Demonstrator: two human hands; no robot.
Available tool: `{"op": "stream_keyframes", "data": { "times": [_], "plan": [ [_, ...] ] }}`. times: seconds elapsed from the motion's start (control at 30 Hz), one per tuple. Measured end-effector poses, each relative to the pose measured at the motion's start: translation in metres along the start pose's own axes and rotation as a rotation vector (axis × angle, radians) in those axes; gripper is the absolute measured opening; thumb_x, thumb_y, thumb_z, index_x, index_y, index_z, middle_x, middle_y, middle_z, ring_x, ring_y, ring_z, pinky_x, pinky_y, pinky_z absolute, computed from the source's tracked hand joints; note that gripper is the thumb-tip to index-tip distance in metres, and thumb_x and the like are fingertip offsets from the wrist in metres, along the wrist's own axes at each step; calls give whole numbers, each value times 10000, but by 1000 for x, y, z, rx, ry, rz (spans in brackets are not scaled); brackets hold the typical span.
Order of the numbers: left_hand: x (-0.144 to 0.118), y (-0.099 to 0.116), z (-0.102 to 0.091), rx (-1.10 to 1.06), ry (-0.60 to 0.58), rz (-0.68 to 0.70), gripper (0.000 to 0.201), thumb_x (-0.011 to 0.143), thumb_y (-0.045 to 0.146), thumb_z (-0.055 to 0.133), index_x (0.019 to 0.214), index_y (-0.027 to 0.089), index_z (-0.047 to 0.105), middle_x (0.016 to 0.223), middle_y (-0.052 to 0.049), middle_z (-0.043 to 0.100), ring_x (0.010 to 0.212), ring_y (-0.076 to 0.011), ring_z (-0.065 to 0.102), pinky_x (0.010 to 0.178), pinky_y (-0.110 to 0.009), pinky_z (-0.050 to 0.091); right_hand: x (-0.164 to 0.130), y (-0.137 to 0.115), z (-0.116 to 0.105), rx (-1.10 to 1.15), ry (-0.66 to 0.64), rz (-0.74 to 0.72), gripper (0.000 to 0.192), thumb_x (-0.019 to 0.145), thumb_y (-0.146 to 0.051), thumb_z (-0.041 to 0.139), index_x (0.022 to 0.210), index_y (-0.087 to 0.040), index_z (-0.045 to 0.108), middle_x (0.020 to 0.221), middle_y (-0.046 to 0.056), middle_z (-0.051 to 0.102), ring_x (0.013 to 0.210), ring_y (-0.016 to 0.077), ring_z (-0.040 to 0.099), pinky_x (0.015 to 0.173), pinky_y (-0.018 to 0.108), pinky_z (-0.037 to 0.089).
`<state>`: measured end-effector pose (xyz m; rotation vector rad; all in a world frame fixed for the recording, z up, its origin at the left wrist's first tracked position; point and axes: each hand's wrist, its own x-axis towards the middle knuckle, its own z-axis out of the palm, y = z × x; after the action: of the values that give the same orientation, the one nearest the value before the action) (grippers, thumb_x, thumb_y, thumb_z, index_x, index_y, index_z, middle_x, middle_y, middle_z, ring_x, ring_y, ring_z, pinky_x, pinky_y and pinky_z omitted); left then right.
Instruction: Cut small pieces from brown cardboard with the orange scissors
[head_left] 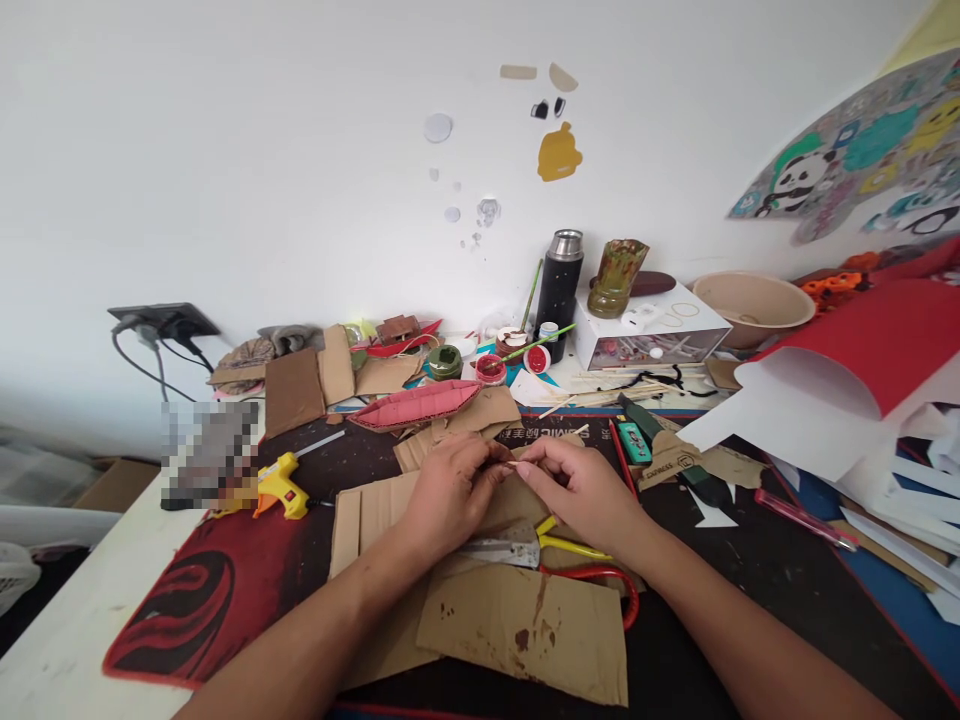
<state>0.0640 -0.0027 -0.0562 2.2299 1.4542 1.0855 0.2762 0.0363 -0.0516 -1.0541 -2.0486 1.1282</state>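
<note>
Close together over the cardboard, my left hand [460,488] and my right hand [581,490] are both closed in a pinch. Between their fingertips is a small, thin, pale piece [513,463], too small to name. Under the hands lie brown cardboard pieces [382,515]; the front cardboard sheet [570,625] has dark brown stains. Scissors with red handles [634,600] and a tool with yellow handles [577,546] rest on the cardboard, partly covered by my hands. Just beyond my left hand sits a pink-painted, boat-shaped cardboard piece [420,405].
A yellow glue gun [283,487] lies at the left. Open paint jars [445,362], a black flask [561,290] and a white box [652,335] stand along the wall. Thin sticks [615,382] lie before the box. Paper sheets [817,390] and a pink cutter [806,520] occupy the right.
</note>
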Motion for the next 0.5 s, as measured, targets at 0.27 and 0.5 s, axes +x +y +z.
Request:
{"op": "stream_keyframes", "data": {
  "times": [0.27, 0.5],
  "plan": [
    [1, 2, -1, -21, 3, -15, 142, 1020, 169, 619, 957, 227, 733, 891, -54, 787, 851, -241, 723, 774, -359, 526, -1, -1, -2, -13, -2, 0, 270, 1036, -401, 569, 939, -206, 730, 815, 19, 711, 709, 184, 608, 638, 298, 429],
    [1, 5, -2, -102, 0, -71, 90, 1021, 257, 647, 1007, 233, 733, 954, -62, 801, 900, -238, 739, 824, -364, 562, 0, -6, -3, 58, 19, 31, 256, 1036, -386, 565, 923, -218, 721, 682, -9, 622, 582, 165, 527, 541, 284, 374]
  ]
}}
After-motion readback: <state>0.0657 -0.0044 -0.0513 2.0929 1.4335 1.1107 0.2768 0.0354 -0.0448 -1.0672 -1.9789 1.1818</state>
